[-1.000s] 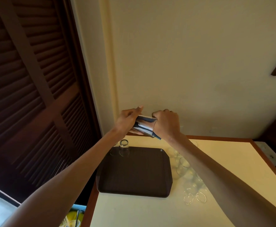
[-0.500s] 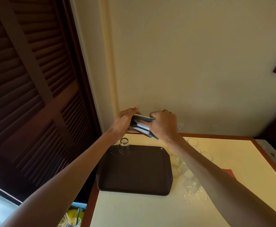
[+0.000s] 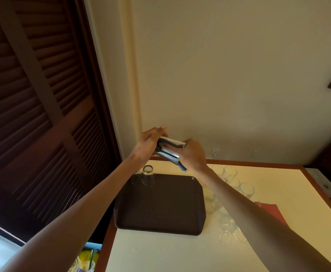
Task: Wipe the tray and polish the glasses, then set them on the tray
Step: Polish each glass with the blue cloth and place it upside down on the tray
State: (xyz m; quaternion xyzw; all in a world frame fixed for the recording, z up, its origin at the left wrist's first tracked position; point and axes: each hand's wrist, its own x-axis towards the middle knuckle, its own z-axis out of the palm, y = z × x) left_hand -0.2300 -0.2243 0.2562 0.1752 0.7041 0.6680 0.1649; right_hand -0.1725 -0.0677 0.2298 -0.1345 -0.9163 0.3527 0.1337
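Mid-frame, left hand (image 3: pixel 150 143) grips glass (image 3: pixel 170 152); right hand (image 3: pixel 193 155) clenches cloth (image 3: pixel 182 167) against it, evidently polishing above tray (image 3: pixel 160 205).

The tray (image 3: pixel 160 205) looks like dark brown plastic, matt, with a fine grainy texture. The raised glass (image 3: pixel 170 153) is clear and glossy, catching bright streaks of light. The cloth (image 3: pixel 182 167) stuffed in it is soft blue fabric. The loose glasses (image 3: pixel 231 171) are equally clear and shiny. The table (image 3: pixel 160 256) has a smooth, pale satin top edged in reddish varnished wood. The louvred door (image 3: pixel 33 95) is dark, faintly sheened wood.
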